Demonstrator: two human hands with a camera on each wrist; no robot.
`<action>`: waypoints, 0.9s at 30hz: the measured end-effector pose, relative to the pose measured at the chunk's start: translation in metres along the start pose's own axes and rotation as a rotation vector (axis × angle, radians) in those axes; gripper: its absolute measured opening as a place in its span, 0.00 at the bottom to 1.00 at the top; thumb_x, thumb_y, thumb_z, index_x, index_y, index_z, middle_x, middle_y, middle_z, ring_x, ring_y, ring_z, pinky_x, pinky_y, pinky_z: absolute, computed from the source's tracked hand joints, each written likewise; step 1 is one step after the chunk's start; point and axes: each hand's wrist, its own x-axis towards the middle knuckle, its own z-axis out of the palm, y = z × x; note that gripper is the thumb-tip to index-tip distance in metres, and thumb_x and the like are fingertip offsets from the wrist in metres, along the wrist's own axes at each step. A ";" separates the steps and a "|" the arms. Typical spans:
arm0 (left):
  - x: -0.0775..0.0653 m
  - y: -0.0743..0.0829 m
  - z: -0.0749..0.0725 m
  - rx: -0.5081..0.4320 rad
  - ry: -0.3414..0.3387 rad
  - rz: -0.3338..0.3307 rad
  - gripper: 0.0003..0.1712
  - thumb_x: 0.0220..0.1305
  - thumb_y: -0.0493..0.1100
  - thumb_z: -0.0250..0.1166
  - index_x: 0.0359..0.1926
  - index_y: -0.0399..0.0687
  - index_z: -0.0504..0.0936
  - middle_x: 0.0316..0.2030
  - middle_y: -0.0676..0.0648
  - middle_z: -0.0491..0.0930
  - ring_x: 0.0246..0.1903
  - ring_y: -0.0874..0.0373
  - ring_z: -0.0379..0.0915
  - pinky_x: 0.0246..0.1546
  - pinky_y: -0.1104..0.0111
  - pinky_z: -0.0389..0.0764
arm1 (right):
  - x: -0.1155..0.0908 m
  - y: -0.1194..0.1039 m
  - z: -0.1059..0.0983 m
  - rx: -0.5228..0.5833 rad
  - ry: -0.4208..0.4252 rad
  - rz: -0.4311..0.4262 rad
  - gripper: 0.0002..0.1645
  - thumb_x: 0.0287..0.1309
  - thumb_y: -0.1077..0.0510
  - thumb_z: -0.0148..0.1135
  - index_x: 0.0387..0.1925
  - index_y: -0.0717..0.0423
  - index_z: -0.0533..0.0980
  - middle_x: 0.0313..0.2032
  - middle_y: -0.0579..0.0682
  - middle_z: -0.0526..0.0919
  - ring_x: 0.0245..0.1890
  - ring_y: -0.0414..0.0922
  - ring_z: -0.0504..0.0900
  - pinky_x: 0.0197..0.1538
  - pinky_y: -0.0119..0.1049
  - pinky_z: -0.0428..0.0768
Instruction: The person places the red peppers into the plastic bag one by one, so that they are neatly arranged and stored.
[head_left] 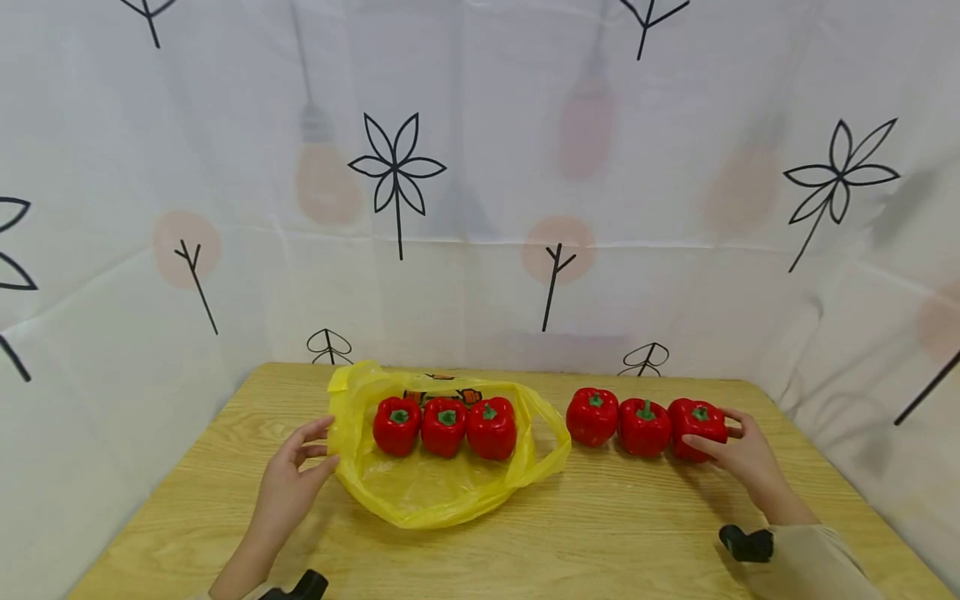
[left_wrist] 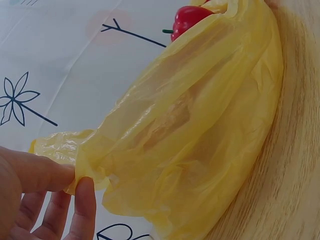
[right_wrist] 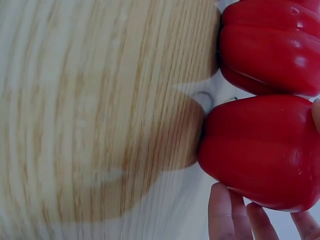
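A yellow plastic bag [head_left: 420, 512] lies on the table with its mouth spread wide, a row of three red bell peppers [head_left: 443, 433] inside it. My left hand [head_left: 288, 483] pinches the bag's left edge between thumb and fingertip, as the left wrist view [left_wrist: 45, 200] also shows. To the right of the bag stand three more bell peppers in a row: one by the handle [head_left: 592, 417], a middle one [head_left: 644, 429] and the rightmost pepper [head_left: 693, 417]. Around that rightmost one my right hand [head_left: 753, 467] has its thumb in front and fingers behind; it appears to rest on the table.
The wooden table [head_left: 600, 550] reaches back to a white patterned curtain [head_left: 480, 292], which also hangs along both sides. A bag handle loop [head_left: 558, 454] reaches close to the nearest loose pepper. Black wrist devices [head_left: 750, 544] sit at my sleeves.
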 end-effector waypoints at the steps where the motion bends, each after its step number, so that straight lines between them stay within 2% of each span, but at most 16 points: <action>1: 0.000 0.000 0.000 0.001 0.000 0.000 0.28 0.58 0.29 0.63 0.60 0.44 0.71 0.51 0.43 0.71 0.43 0.51 0.71 0.36 0.74 0.77 | 0.000 -0.001 0.000 0.004 0.002 0.003 0.62 0.55 0.42 0.63 0.67 0.71 0.35 0.61 0.78 0.45 0.56 0.71 0.57 0.47 0.50 0.78; 13: 0.000 0.001 -0.002 0.003 0.005 -0.015 0.27 0.58 0.30 0.63 0.59 0.44 0.71 0.51 0.43 0.71 0.41 0.58 0.71 0.36 0.74 0.77 | -0.005 -0.003 -0.003 0.050 0.057 -0.039 0.60 0.55 0.43 0.63 0.68 0.69 0.37 0.62 0.76 0.46 0.56 0.70 0.58 0.43 0.47 0.80; 19: -0.001 0.002 -0.002 0.004 0.000 -0.025 0.27 0.58 0.30 0.63 0.59 0.44 0.70 0.51 0.43 0.71 0.41 0.58 0.71 0.36 0.74 0.78 | 0.006 0.011 -0.007 0.011 0.131 -0.045 0.59 0.50 0.41 0.67 0.68 0.63 0.43 0.58 0.72 0.54 0.48 0.60 0.65 0.36 0.45 0.81; 21: 0.000 0.002 -0.002 0.006 -0.001 -0.024 0.27 0.58 0.30 0.63 0.60 0.44 0.70 0.51 0.43 0.71 0.41 0.58 0.71 0.36 0.74 0.78 | 0.006 0.012 -0.009 0.015 0.131 -0.060 0.59 0.50 0.41 0.67 0.69 0.63 0.43 0.58 0.72 0.53 0.48 0.61 0.64 0.36 0.45 0.81; 22: 0.000 0.002 -0.002 0.006 0.000 -0.023 0.27 0.58 0.30 0.63 0.60 0.44 0.70 0.51 0.43 0.71 0.41 0.58 0.71 0.36 0.74 0.78 | 0.005 0.011 -0.010 0.020 0.119 -0.070 0.60 0.51 0.41 0.66 0.69 0.64 0.42 0.59 0.74 0.52 0.49 0.62 0.63 0.37 0.45 0.80; 24: 0.000 0.002 -0.003 0.008 0.001 -0.018 0.28 0.58 0.30 0.63 0.60 0.44 0.70 0.51 0.43 0.71 0.41 0.58 0.71 0.36 0.74 0.78 | 0.002 0.005 -0.010 0.017 0.151 -0.060 0.58 0.52 0.42 0.66 0.69 0.62 0.43 0.58 0.72 0.54 0.47 0.59 0.65 0.36 0.43 0.81; 27: 0.000 0.002 -0.003 0.010 0.004 -0.012 0.28 0.58 0.30 0.63 0.60 0.45 0.70 0.51 0.43 0.71 0.41 0.59 0.71 0.35 0.74 0.78 | -0.007 -0.006 -0.010 0.022 0.151 -0.068 0.57 0.54 0.43 0.65 0.69 0.65 0.41 0.58 0.73 0.53 0.49 0.61 0.64 0.36 0.39 0.81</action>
